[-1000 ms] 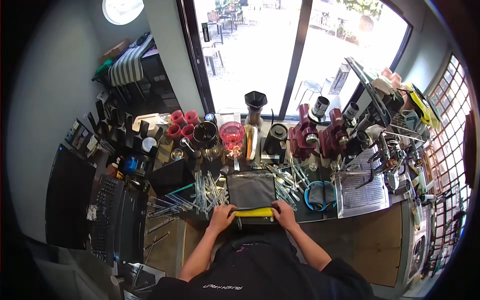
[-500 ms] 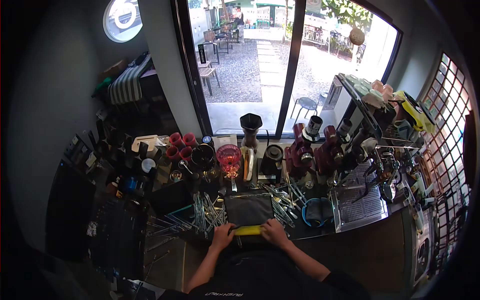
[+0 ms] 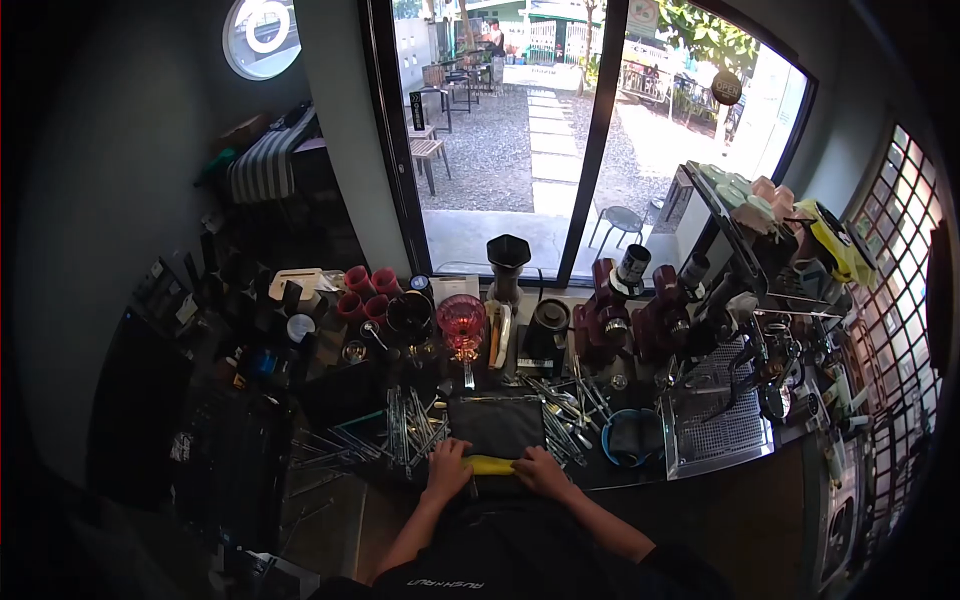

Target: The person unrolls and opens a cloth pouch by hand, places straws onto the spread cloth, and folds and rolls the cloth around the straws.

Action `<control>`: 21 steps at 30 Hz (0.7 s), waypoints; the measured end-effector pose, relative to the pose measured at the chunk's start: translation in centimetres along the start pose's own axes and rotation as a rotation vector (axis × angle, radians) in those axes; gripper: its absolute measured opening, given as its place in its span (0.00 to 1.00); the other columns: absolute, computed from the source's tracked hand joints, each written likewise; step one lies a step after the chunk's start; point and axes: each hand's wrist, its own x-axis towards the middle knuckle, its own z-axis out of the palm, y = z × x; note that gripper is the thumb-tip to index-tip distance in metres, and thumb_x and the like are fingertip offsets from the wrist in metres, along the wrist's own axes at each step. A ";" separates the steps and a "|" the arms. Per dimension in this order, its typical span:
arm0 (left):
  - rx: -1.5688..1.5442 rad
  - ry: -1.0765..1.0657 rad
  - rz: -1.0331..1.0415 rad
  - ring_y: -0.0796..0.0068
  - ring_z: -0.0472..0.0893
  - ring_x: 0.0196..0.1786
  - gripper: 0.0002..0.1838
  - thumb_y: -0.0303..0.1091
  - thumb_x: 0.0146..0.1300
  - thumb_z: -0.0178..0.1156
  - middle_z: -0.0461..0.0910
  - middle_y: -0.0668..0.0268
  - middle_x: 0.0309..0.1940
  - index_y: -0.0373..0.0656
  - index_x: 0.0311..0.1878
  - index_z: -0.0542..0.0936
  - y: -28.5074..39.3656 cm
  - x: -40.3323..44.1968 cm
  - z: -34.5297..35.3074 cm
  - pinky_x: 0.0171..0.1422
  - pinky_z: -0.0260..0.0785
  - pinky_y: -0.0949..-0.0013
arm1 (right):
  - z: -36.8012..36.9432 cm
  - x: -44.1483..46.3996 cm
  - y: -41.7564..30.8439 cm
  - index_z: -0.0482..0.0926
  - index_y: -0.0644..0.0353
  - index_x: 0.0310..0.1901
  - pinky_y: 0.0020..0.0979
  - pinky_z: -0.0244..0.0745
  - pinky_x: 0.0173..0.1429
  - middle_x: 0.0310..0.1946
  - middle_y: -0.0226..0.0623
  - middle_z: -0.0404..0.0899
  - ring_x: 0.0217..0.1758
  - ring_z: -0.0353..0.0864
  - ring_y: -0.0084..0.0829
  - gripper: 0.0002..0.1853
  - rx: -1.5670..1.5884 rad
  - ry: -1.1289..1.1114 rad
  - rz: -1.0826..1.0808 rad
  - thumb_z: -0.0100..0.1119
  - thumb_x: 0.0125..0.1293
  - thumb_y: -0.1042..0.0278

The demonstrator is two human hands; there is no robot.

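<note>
My left hand (image 3: 449,466) and my right hand (image 3: 542,470) close on opposite ends of a bright yellow strip that looks like folded cloth (image 3: 492,466). It lies along the near edge of a flat black rectangular piece (image 3: 497,424), perhaps a mat or tray; I cannot tell which. Piles of metal cutlery flank that piece: one heap (image 3: 415,425) to the left, another heap (image 3: 568,415) to the right. A blue-rimmed dark round container (image 3: 633,438) stands beyond my right hand. My fingertips are partly hidden against the yellow strip.
Along the back of the counter stand red cups (image 3: 367,292), a red glass bowl (image 3: 461,318), a black-topped grinder (image 3: 508,252) and two dark red grinders (image 3: 602,305). At right are a metal drip tray (image 3: 720,410) and an espresso machine (image 3: 775,345). Glass doors (image 3: 500,150) lie ahead.
The yellow strip now sags slightly in its middle and looks more bunched. My right hand has shifted a little toward my left. The whole view has tilted slightly.
</note>
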 end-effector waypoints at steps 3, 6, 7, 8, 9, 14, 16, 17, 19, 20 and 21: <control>0.023 -0.003 0.139 0.55 0.82 0.60 0.22 0.37 0.59 0.78 0.82 0.64 0.52 0.50 0.58 0.87 -0.1 0.1 0.3 0.64 0.72 0.50 | -0.1 0.1 0.0 0.91 0.53 0.47 0.46 0.77 0.49 0.42 0.37 0.80 0.47 0.81 0.44 0.10 0.002 0.016 -0.005 0.75 0.65 0.68; -0.021 -0.142 0.246 0.56 0.82 0.61 0.20 0.40 0.63 0.78 0.82 0.63 0.53 0.51 0.57 0.87 0.4 -0.3 -0.1 0.66 0.71 0.49 | -0.8 0.0 0.1 0.91 0.52 0.49 0.46 0.78 0.49 0.43 0.36 0.81 0.48 0.81 0.44 0.12 -0.048 -0.031 -0.032 0.75 0.64 0.68; -0.011 -0.158 0.264 0.56 0.82 0.61 0.20 0.41 0.64 0.78 0.82 0.63 0.53 0.51 0.57 0.87 0.5 -0.5 0.0 0.67 0.71 0.49 | -0.7 -0.1 0.4 0.91 0.50 0.51 0.47 0.78 0.48 0.44 0.35 0.81 0.49 0.82 0.45 0.14 -0.047 -0.043 -0.042 0.75 0.63 0.68; 0.015 -0.149 0.293 0.56 0.82 0.63 0.19 0.42 0.65 0.78 0.81 0.64 0.53 0.52 0.58 0.88 0.1 -0.8 0.3 0.70 0.69 0.50 | -0.6 -0.2 0.7 0.91 0.50 0.52 0.47 0.78 0.49 0.45 0.35 0.81 0.50 0.82 0.45 0.15 -0.070 -0.048 -0.052 0.75 0.62 0.68; 0.022 -0.155 0.315 0.57 0.80 0.63 0.20 0.42 0.65 0.78 0.81 0.64 0.54 0.52 0.59 0.87 -0.5 -1.1 0.7 0.69 0.69 0.49 | -0.6 -0.3 0.8 0.90 0.50 0.52 0.47 0.79 0.49 0.45 0.35 0.82 0.50 0.82 0.45 0.16 -0.091 -0.053 -0.061 0.75 0.62 0.68; 0.096 -0.199 0.292 0.58 0.79 0.63 0.18 0.35 0.65 0.75 0.81 0.66 0.54 0.52 0.58 0.88 -1.8 -2.1 1.9 0.67 0.69 0.48 | 0.3 -0.7 1.2 0.90 0.51 0.53 0.45 0.77 0.51 0.45 0.34 0.81 0.51 0.81 0.43 0.15 -0.099 -0.059 -0.047 0.76 0.66 0.63; 0.093 -0.198 0.277 0.58 0.80 0.61 0.18 0.33 0.65 0.74 0.83 0.66 0.53 0.51 0.58 0.88 -2.0 -1.9 2.1 0.65 0.69 0.49 | 0.2 -0.7 0.9 0.90 0.51 0.52 0.45 0.76 0.51 0.45 0.34 0.81 0.50 0.81 0.43 0.14 -0.086 -0.039 -0.027 0.76 0.68 0.60; 0.086 -0.197 0.263 0.58 0.82 0.59 0.18 0.32 0.65 0.73 0.85 0.66 0.52 0.51 0.59 0.88 -2.1 -2.0 2.2 0.63 0.70 0.50 | 0.1 -0.7 0.8 0.90 0.51 0.52 0.45 0.76 0.51 0.45 0.34 0.81 0.50 0.81 0.43 0.14 -0.082 -0.040 -0.027 0.76 0.68 0.60; 0.038 -0.190 0.233 0.57 0.83 0.58 0.16 0.32 0.66 0.73 0.86 0.66 0.49 0.50 0.57 0.88 -1.8 -1.8 1.9 0.63 0.70 0.50 | -0.1 -0.7 0.6 0.88 0.48 0.57 0.44 0.72 0.54 0.48 0.31 0.81 0.55 0.80 0.40 0.16 -0.040 -0.083 0.027 0.74 0.69 0.60; -0.011 -0.181 0.205 0.56 0.84 0.56 0.13 0.32 0.67 0.72 0.87 0.66 0.47 0.49 0.55 0.88 -1.7 -1.6 1.8 0.63 0.70 0.49 | -0.2 -0.7 0.6 0.88 0.48 0.57 0.44 0.72 0.54 0.48 0.31 0.81 0.55 0.80 0.40 0.16 -0.040 -0.085 0.026 0.74 0.69 0.60; -0.011 -0.181 0.203 0.56 0.84 0.56 0.13 0.32 0.67 0.72 0.87 0.66 0.47 0.49 0.55 0.88 -1.6 -1.4 1.7 0.63 0.70 0.49 | 0.0 -0.6 0.7 0.87 0.49 0.55 0.45 0.73 0.53 0.48 0.32 0.81 0.55 0.81 0.40 0.16 -0.039 -0.070 0.035 0.75 0.69 0.59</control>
